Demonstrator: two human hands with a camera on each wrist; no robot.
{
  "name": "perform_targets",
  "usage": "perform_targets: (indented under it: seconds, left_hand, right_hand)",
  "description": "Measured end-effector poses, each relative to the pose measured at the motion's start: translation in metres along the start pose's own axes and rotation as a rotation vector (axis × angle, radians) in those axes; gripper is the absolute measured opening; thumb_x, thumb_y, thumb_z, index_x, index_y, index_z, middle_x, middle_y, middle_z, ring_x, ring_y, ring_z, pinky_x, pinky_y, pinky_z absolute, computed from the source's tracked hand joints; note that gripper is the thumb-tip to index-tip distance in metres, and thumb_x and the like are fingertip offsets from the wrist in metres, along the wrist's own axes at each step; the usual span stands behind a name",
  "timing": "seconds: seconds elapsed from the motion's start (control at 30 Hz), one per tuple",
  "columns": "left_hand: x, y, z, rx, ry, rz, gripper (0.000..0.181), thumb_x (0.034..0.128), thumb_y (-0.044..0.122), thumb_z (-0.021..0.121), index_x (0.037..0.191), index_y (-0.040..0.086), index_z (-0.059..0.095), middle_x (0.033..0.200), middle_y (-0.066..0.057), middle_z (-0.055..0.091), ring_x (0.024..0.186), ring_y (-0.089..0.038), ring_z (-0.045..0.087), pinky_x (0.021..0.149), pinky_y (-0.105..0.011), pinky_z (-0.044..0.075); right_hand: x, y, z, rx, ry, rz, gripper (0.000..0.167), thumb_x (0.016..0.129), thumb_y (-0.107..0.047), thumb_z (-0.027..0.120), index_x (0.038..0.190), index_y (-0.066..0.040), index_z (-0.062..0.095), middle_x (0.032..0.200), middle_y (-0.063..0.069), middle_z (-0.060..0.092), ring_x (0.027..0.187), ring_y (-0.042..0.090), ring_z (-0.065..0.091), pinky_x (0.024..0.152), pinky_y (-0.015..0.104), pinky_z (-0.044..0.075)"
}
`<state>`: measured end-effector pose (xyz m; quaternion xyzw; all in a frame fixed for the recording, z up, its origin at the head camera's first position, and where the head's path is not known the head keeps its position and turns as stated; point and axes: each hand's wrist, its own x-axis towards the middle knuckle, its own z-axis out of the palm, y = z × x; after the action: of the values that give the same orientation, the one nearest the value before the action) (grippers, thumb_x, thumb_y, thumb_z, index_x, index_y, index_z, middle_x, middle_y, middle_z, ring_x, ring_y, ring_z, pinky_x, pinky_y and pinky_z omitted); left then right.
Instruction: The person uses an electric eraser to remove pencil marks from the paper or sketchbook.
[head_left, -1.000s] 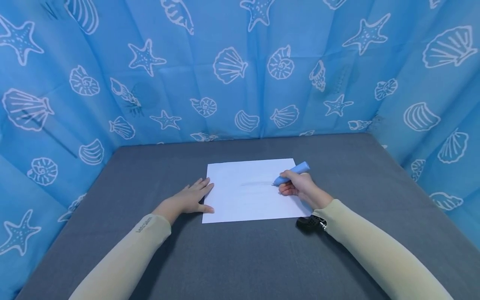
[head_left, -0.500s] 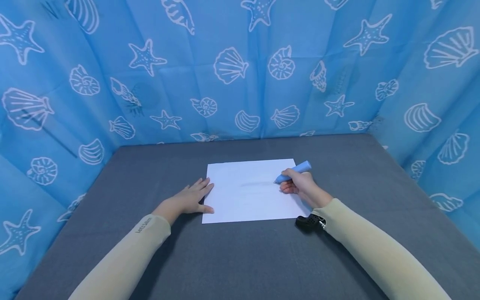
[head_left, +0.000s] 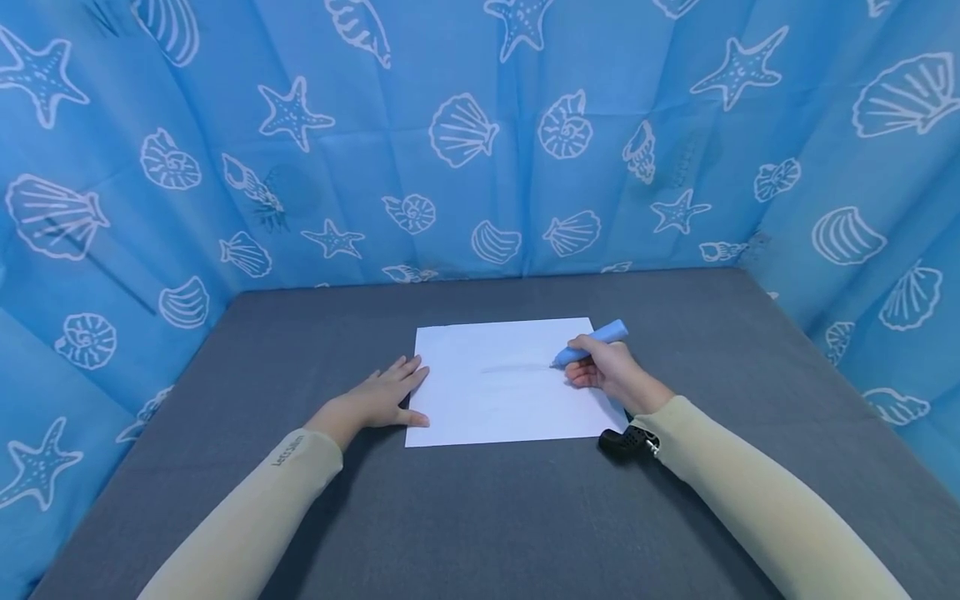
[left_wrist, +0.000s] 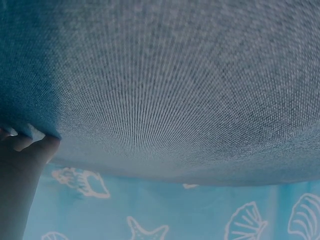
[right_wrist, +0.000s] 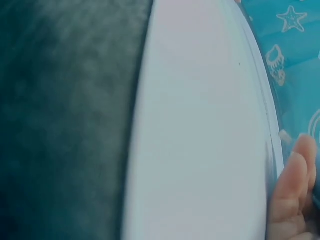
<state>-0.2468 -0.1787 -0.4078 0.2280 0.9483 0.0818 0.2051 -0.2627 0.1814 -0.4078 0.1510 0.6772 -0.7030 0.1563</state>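
A white sheet of paper (head_left: 487, 408) lies on the grey cloth. My left hand (head_left: 378, 393) rests flat with fingers spread over the sheet's left edge. Above the right part of the paper, my right hand (head_left: 611, 371) pinches a thick blue marker (head_left: 613, 330), tilted with its tip down at the sheet. A faint grey line (head_left: 513, 368) runs left from the tip. In the left wrist view the fingers of the left hand (left_wrist: 30, 155) show at the left edge. The right wrist view has the paper (right_wrist: 200, 125) beside curled fingers (right_wrist: 290, 195); the marker is mostly hidden there.
Grey cloth (head_left: 480, 517) covers the table around the paper. A blue curtain (head_left: 337, 192) with white shells and starfish encloses the back and sides. A black wrist device (head_left: 622, 444) sits under the right cuff, close to the paper's lower right corner.
My right hand and the marker have shifted slightly to the right, the marker's tip moving a little along the paper. My left hand stays in place on the sheet.
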Motion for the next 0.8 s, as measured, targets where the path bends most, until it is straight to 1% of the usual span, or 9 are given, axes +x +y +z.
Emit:
perform_targets:
  seconds: [0.17, 0.27, 0.4, 0.6, 0.7, 0.8]
  left_hand:
    - [-0.0004, -0.0002, -0.0002, -0.003, 0.003, 0.003, 0.094, 0.0875, 0.059, 0.06, 0.156, 0.011, 0.018, 0.163, -0.01, 0.005, 0.148, -0.032, -0.001, 0.115, -0.057, 0.008]
    - [-0.0006, 0.0, -0.0005, -0.002, -0.001, 0.001, 0.094, 0.0877, 0.06, 0.06, 0.156, 0.011, 0.017, 0.163, -0.01, 0.005, 0.148, -0.032, -0.001, 0.115, -0.057, 0.007]
    - [-0.0002, 0.0004, -0.0011, 0.001, -0.003, 0.008, 0.095, 0.0878, 0.06, 0.06, 0.156, 0.011, 0.017, 0.163, -0.011, 0.005, 0.148, -0.032, -0.001, 0.115, -0.057, 0.007]
    - [0.0001, 0.0006, -0.0016, 0.008, -0.003, 0.013, 0.095, 0.0878, 0.06, 0.06, 0.156, 0.011, 0.017, 0.163, -0.011, 0.005, 0.148, -0.033, -0.001, 0.114, -0.058, 0.008]
    - [0.0001, 0.0007, -0.0009, 0.003, -0.004, 0.013, 0.095, 0.0878, 0.06, 0.06, 0.156, 0.01, 0.017, 0.163, -0.011, 0.006, 0.148, -0.033, -0.001, 0.114, -0.058, 0.008]
    - [-0.0002, 0.0008, -0.0003, -0.006, -0.006, 0.013, 0.095, 0.0878, 0.059, 0.06, 0.156, 0.01, 0.017, 0.163, -0.012, 0.006, 0.148, -0.033, -0.001, 0.114, -0.058, 0.008]
  right_hand:
    - [0.0035, 0.0003, 0.0019, -0.071, -0.001, -0.006, 0.024, 0.093, -0.017, 0.058, 0.091, 0.006, 0.064, 0.064, 0.006, 0.064, 0.054, 0.011, 0.061, 0.057, 0.024, 0.054]
    - [0.0044, 0.0008, 0.0036, -0.078, 0.007, -0.003, 0.023, 0.093, -0.016, 0.058, 0.088, 0.005, 0.064, 0.063, 0.006, 0.064, 0.053, 0.011, 0.06, 0.056, 0.023, 0.054]
    - [0.0044, 0.0008, 0.0038, -0.079, 0.026, -0.001, 0.023, 0.093, -0.016, 0.058, 0.091, 0.006, 0.064, 0.063, 0.006, 0.064, 0.054, 0.011, 0.06, 0.056, 0.023, 0.054]
    - [0.0034, -0.0008, 0.0021, -0.089, 0.02, -0.019, 0.024, 0.093, -0.016, 0.057, 0.095, 0.007, 0.063, 0.064, 0.006, 0.064, 0.055, 0.011, 0.06, 0.058, 0.024, 0.054]
    - [0.0042, -0.0001, 0.0016, -0.091, 0.025, -0.025, 0.024, 0.092, -0.015, 0.057, 0.095, 0.007, 0.063, 0.065, 0.006, 0.064, 0.055, 0.011, 0.06, 0.058, 0.024, 0.054]
    - [0.0048, 0.0008, 0.0023, -0.096, 0.02, -0.015, 0.023, 0.092, -0.016, 0.057, 0.091, 0.007, 0.064, 0.063, 0.006, 0.063, 0.054, 0.011, 0.059, 0.057, 0.024, 0.054]
